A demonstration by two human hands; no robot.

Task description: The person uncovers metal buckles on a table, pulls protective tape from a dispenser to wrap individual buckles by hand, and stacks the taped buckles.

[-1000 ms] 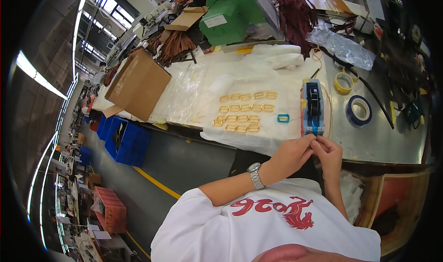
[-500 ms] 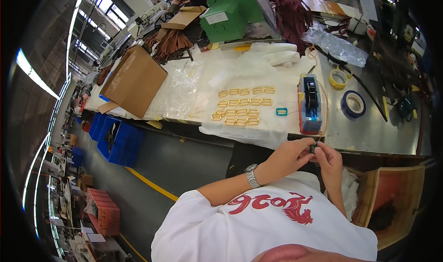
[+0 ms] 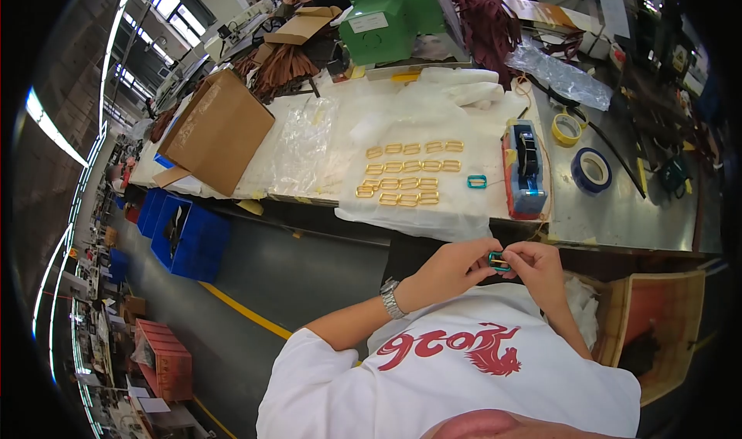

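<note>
Held buckle: a teal-edged slide buckle (image 3: 498, 262), just off the worktop's (image 3: 641, 226) front edge, before the wearer's shirt.
Left hand (image 3: 469, 260): fingers clamped on one side of its frame.
Right hand (image 3: 539, 267): fingertips pinched together at the opposite side.
Step in hand: apparently fine fingerwork around the frame; whether tape is being pressed on or peeled off cannot be told.
Next move calls for: likely a steady left pinch and small right-hand turns, keeping the slim frame from slipping.
Frame: small rounded rectangle, glossy teal rim, paler bar across the middle.
Gold slide buckles (image 3: 411, 184): shiny, metallic-looking, in rough rows near the front edge, on thin white sheeting.
Spare teal buckle (image 3: 477, 187): lying flat between those rows and the tape dispenser (image 3: 512, 161), which is blue and red with a dark reel.
</note>
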